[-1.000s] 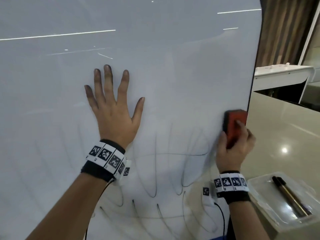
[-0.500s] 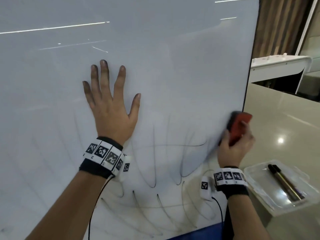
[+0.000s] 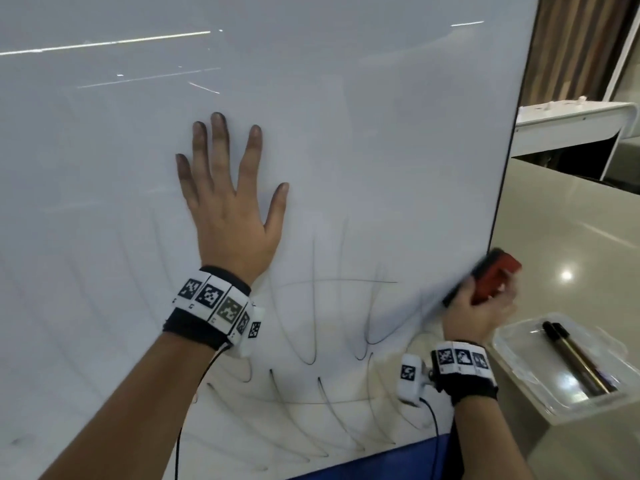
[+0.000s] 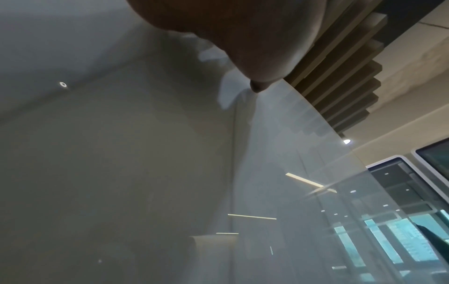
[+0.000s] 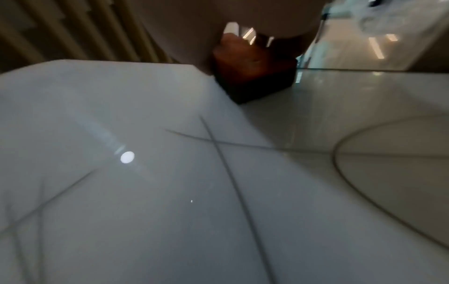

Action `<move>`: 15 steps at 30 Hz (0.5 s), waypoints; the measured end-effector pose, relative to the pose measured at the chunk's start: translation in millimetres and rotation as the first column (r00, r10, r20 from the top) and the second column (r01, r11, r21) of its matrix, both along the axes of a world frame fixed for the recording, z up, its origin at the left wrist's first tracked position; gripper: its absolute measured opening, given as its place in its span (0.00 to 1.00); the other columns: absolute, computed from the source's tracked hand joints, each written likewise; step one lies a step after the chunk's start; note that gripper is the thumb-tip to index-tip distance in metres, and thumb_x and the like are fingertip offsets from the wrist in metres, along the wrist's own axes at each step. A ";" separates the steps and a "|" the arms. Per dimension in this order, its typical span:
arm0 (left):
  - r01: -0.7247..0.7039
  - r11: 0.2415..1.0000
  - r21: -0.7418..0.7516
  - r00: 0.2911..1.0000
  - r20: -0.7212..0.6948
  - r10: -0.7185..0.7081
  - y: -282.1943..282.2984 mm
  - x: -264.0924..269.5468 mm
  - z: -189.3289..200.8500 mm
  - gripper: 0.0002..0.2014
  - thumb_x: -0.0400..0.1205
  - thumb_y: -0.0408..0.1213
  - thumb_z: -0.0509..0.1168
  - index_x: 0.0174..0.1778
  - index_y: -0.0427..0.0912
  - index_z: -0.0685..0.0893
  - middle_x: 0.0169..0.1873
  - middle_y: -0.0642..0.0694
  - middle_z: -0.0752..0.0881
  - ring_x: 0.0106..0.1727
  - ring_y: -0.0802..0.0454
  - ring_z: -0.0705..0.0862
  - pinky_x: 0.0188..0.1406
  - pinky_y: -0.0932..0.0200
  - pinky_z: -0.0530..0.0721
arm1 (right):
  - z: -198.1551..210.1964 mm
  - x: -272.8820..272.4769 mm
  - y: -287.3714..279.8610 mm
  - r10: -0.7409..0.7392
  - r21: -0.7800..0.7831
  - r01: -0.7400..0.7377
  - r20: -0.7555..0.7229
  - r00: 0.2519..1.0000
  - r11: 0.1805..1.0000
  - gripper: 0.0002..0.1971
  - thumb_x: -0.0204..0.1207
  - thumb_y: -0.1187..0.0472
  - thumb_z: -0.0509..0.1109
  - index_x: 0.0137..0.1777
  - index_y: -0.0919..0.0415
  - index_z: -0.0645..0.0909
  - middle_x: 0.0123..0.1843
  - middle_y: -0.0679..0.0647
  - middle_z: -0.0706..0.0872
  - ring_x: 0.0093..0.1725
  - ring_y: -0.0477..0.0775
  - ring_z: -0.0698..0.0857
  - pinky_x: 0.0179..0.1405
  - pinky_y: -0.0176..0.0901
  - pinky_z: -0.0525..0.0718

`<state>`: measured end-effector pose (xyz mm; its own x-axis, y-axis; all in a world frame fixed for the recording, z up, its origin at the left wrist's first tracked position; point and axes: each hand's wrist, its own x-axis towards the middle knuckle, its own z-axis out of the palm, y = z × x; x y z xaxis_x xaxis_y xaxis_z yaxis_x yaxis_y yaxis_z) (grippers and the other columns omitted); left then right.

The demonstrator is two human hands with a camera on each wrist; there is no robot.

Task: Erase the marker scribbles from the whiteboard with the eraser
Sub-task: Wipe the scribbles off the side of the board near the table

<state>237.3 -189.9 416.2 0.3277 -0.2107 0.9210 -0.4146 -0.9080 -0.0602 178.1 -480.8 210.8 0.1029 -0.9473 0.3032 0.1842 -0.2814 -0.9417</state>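
Note:
A large whiteboard fills the head view, clean on top, with black marker scribbles looping over its lower half. My left hand lies flat on the board, fingers spread, above the scribbles. At the board's right edge my right hand grips a red eraser with a dark felt side against the surface; it is blurred. The right wrist view shows the eraser on the board with thin marker lines below it. The left wrist view shows the heel of my palm on the board.
A clear plastic tray with two markers sits on a white ledge to the right of the board. Beyond it lie a glossy floor, a white desk and a slatted wall. A blue strip runs under the board.
My right hand has slid the eraser downward along the board's right edge, and the end of the horizontal scribble near the edge is wiped away. The left hand stays pressed in place.

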 end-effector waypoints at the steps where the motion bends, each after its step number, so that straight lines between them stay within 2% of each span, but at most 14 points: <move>1: -0.011 1.000 0.013 1.000 -0.011 0.011 0.2 -0.6 -0.4 0.32 0.91 0.57 0.55 0.89 0.47 0.60 0.88 0.33 0.55 0.90 0.33 0.52 0.87 0.29 0.50 | -0.9 0.8 2.4 -0.021 0.109 0.023 -0.025 0.999 0.994 0.30 0.78 0.57 0.69 0.78 0.43 0.66 0.71 0.69 0.72 0.69 0.71 0.76 0.72 0.63 0.76; 2: -0.019 1.000 0.022 1.000 -0.023 0.020 0.4 -0.9 -1.0 0.32 0.91 0.57 0.54 0.89 0.47 0.58 0.88 0.34 0.54 0.90 0.33 0.51 0.88 0.29 0.49 | 1.6 2.2 14.1 -0.018 0.143 0.025 -0.050 0.999 0.989 0.30 0.79 0.58 0.69 0.80 0.45 0.65 0.72 0.70 0.72 0.70 0.72 0.75 0.72 0.60 0.75; 3: -0.024 0.999 0.028 0.999 -0.033 0.025 0.3 -0.6 -1.2 0.33 0.91 0.57 0.54 0.90 0.47 0.58 0.89 0.34 0.53 0.90 0.33 0.50 0.88 0.30 0.49 | 5.9 3.9 31.6 0.000 0.106 0.005 -0.048 0.999 0.994 0.31 0.80 0.60 0.69 0.82 0.51 0.65 0.72 0.71 0.72 0.70 0.73 0.74 0.71 0.55 0.72; 5: -0.020 0.999 0.032 0.999 -0.039 0.021 -0.2 -0.2 -1.8 0.33 0.91 0.57 0.54 0.90 0.47 0.57 0.89 0.34 0.53 0.90 0.33 0.50 0.88 0.30 0.49 | 13.8 5.9 75.9 0.067 -0.126 -0.071 -0.036 0.997 0.990 0.30 0.79 0.58 0.68 0.81 0.62 0.69 0.71 0.72 0.73 0.69 0.69 0.73 0.69 0.49 0.68; 7: -0.009 1.000 0.028 0.999 -0.031 0.010 0.1 0.5 -2.1 0.33 0.91 0.57 0.54 0.90 0.47 0.58 0.88 0.33 0.54 0.90 0.32 0.51 0.88 0.30 0.49 | 11.9 3.8 110.8 0.186 -0.391 -0.225 -0.137 0.973 0.892 0.26 0.79 0.54 0.67 0.76 0.60 0.73 0.71 0.69 0.73 0.66 0.62 0.72 0.67 0.47 0.68; 9: 0.001 1.000 0.029 0.999 -0.036 0.000 1.5 1.0 -2.6 0.33 0.91 0.58 0.54 0.90 0.47 0.58 0.88 0.34 0.54 0.90 0.32 0.51 0.88 0.30 0.49 | 6.7 0.0 108.9 0.250 -0.526 -0.325 -0.210 0.945 0.786 0.23 0.80 0.52 0.68 0.73 0.56 0.73 0.71 0.65 0.71 0.66 0.59 0.71 0.66 0.46 0.68; 10: 0.005 0.999 0.032 0.999 -0.039 -0.004 2.6 1.0 -2.7 0.33 0.91 0.58 0.54 0.90 0.47 0.58 0.89 0.34 0.54 0.90 0.33 0.51 0.88 0.30 0.49 | 4.7 -1.9 96.1 0.252 -0.546 -0.321 -0.200 0.947 0.774 0.23 0.80 0.52 0.69 0.73 0.56 0.74 0.71 0.65 0.71 0.66 0.59 0.71 0.67 0.44 0.67; 11: 0.004 0.999 0.035 0.999 -0.039 -0.003 4.1 0.7 -2.6 0.33 0.91 0.58 0.54 0.90 0.48 0.58 0.89 0.34 0.53 0.90 0.33 0.51 0.88 0.31 0.49 | 1.7 -2.7 80.6 0.234 -0.520 -0.287 -0.167 0.958 0.804 0.25 0.79 0.54 0.70 0.74 0.58 0.73 0.70 0.67 0.72 0.66 0.59 0.71 0.68 0.42 0.67; 12: -0.001 0.999 0.041 0.999 -0.038 0.002 5.6 0.6 -2.6 0.33 0.91 0.58 0.54 0.90 0.48 0.58 0.89 0.35 0.53 0.90 0.34 0.51 0.88 0.31 0.49 | -1.7 -3.0 63.3 0.200 -0.426 -0.231 -0.117 0.973 0.875 0.27 0.78 0.56 0.71 0.76 0.60 0.73 0.70 0.69 0.72 0.67 0.59 0.72 0.69 0.41 0.67; 13: -0.007 0.999 0.047 0.999 -0.037 0.008 6.8 0.3 -3.0 0.33 0.91 0.58 0.54 0.90 0.48 0.58 0.89 0.35 0.53 0.90 0.34 0.51 0.88 0.31 0.49 | -3.7 -3.2 46.6 0.153 -0.254 -0.161 -0.051 0.987 0.954 0.29 0.79 0.58 0.71 0.79 0.62 0.71 0.72 0.70 0.72 0.69 0.61 0.73 0.71 0.43 0.69; 14: -0.012 0.998 0.054 0.999 -0.037 0.014 6.9 0.2 -3.6 0.33 0.91 0.58 0.54 0.90 0.48 0.58 0.89 0.35 0.53 0.90 0.34 0.51 0.88 0.31 0.49 | -4.2 -2.9 34.7 0.102 -0.046 -0.101 0.009 0.995 0.994 0.30 0.80 0.60 0.70 0.81 0.61 0.68 0.75 0.71 0.71 0.72 0.64 0.74 0.73 0.47 0.71; 15: -0.018 0.998 0.058 0.999 -0.039 0.021 6.2 0.1 -4.2 0.32 0.91 0.57 0.53 0.90 0.48 0.58 0.89 0.35 0.54 0.90 0.34 0.51 0.88 0.31 0.49 | -2.8 -1.3 30.2 0.061 0.134 -0.065 0.033 0.998 0.989 0.30 0.82 0.61 0.69 0.83 0.59 0.66 0.77 0.71 0.69 0.73 0.68 0.74 0.73 0.50 0.72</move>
<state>237.3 -183.7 412.0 0.3683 -0.2561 0.8937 -0.4000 -0.9114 -0.0964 176.8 -450.5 208.0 0.1567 -0.9717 0.1766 0.2253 -0.1389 -0.9643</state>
